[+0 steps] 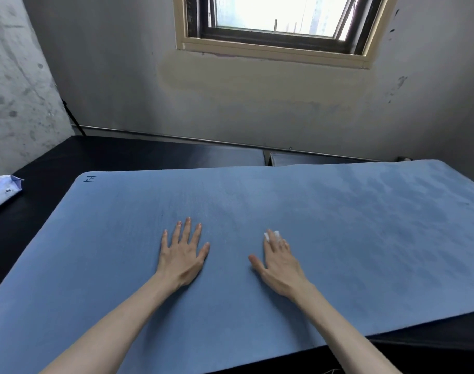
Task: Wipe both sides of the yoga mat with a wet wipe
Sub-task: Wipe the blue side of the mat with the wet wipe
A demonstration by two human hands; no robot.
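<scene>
Blue yoga mat (284, 211) could slide across the bench (122, 155) if the flat left hand (183, 252) lifts while the right hand (279, 261) presses the wet wipe (271, 235) under straight fingers.

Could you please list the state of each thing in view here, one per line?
yoga mat: unrolled flat, darker damp patches toward the right
wet wipe: bunched under the right fingertips
left hand: flat on the mat, fingers spread
right hand: pressing the wipe on the mat
wipes pack: lying at far left
window: bright; whether open, unclear
</scene>
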